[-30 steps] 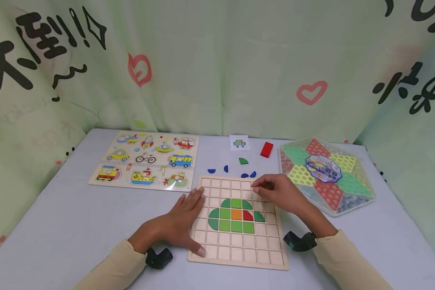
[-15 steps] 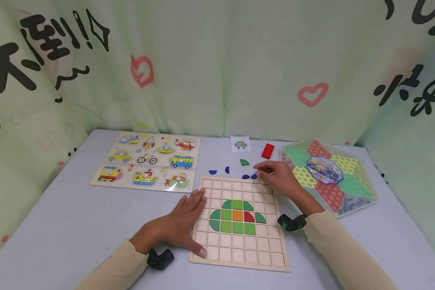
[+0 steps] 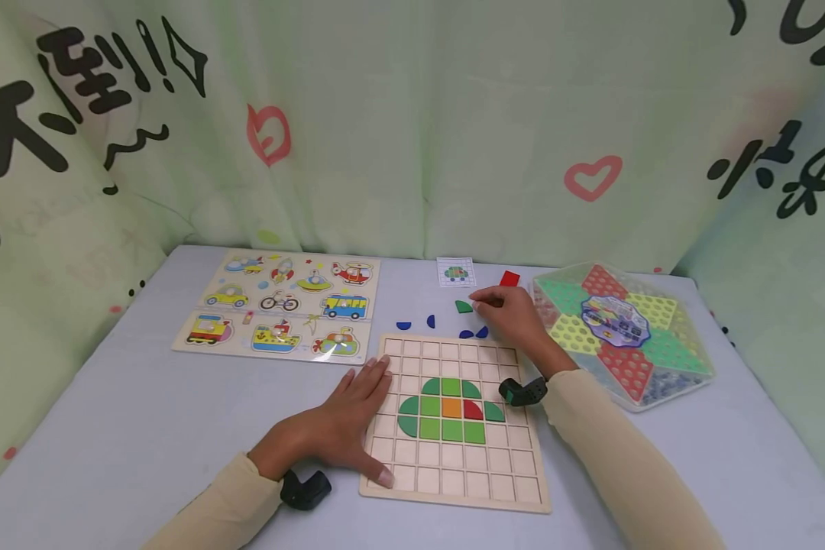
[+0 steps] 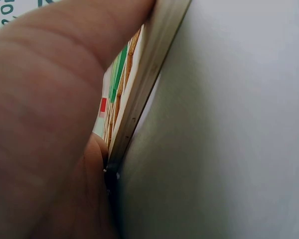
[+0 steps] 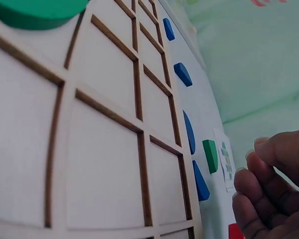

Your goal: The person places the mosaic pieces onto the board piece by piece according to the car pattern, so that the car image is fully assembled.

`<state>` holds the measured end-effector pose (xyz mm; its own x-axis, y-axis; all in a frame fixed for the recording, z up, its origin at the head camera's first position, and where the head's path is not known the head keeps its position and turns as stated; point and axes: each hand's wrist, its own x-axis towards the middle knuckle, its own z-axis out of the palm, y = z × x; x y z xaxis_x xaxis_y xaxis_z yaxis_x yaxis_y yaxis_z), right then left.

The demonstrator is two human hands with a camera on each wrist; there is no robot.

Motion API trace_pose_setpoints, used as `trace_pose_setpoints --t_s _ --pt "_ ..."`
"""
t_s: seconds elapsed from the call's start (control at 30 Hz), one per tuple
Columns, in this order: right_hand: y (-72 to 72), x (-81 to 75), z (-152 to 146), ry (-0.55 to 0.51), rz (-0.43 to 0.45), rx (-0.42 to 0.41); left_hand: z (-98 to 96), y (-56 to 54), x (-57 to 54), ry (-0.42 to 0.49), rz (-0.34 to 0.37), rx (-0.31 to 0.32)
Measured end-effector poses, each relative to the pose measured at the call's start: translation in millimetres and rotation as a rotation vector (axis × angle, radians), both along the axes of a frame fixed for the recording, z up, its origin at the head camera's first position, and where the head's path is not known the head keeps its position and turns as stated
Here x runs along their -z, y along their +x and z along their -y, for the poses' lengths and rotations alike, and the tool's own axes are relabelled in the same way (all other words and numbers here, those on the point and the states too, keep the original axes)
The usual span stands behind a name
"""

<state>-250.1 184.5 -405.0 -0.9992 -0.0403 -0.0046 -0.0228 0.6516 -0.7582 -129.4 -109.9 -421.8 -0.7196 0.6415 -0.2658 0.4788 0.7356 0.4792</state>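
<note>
A wooden grid board (image 3: pixel 385 492) lies on the table, with green pieces, an orange square (image 3: pixel 451 408) and a red-and-white piece (image 3: pixel 473 411) set in its cells. My left hand (image 3: pixel 340 424) rests spread along the board's left side, with the thumb near its lower left corner. Beyond the far edge, my right hand (image 3: pixel 512 315) is beside a loose green quarter-round piece (image 3: pixel 464 307). In the right wrist view, the green piece (image 5: pixel 210 156) lies apart from the bent fingers, and I see nothing held. Several small blue rounded pieces (image 3: pixel 431 321) lie near the board's far edge.
A small pattern card (image 3: pixel 457 272) lies at the back. The right hand partly covers a red block (image 3: pixel 510 279). A vehicle picture puzzle (image 3: pixel 278 305) is at the left. On the right stands a clear hexagonal game box (image 3: pixel 619 336). A printed curtain (image 3: pixel 412 153) surrounds the table.
My right hand has moved from above the board's upper right part, away over the far edge to beside the loose green piece. The left hand stays on the board.
</note>
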Motion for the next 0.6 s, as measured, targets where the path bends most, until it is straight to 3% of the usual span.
trace_pose_setpoints --t_s 0.23,0.6 --pt "-12.6 4.8 10 -0.036 0.022 0.043 0.1 0.9 -1.7 0.004 0.006 -0.006" --pt "-15.7 14.5 13 -0.01 0.057 0.014 0.8 0.2 -0.5 -0.004 0.004 -0.001"
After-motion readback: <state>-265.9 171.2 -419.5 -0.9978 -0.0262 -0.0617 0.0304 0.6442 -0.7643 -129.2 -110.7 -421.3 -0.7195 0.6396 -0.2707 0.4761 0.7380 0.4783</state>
